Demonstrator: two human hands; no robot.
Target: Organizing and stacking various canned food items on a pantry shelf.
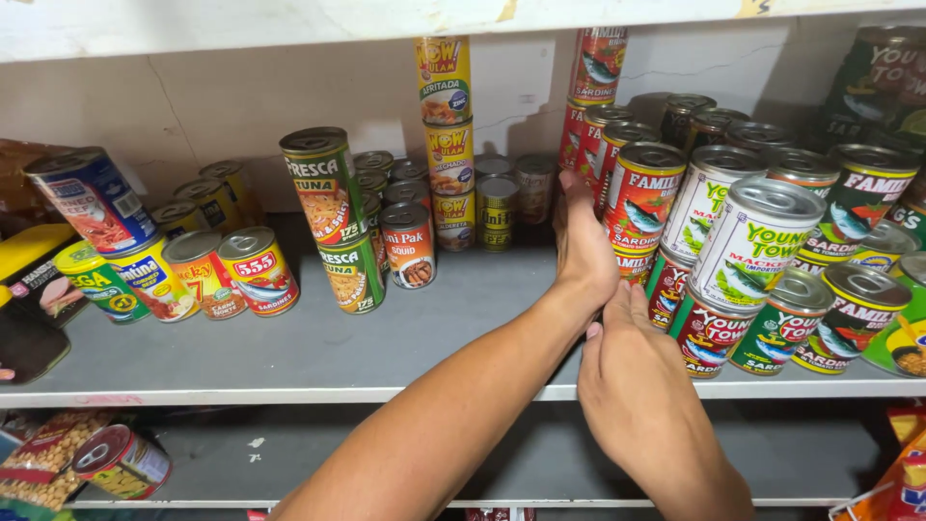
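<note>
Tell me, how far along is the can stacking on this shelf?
Looks partway. On the right, red and green cans already stand stacked in tight rows. Both hands, left hand and right hand, press flat against that block's side. Left of them, loose cans and a tilted green pair sit scattered on the grey shelf.

The cans (644,198) look like metal with dull ribbed lids and glossy printed paper labels; the shelf (463,323) is smooth, matt grey. The wall (174,111) behind is rough, cracked paint.
</note>
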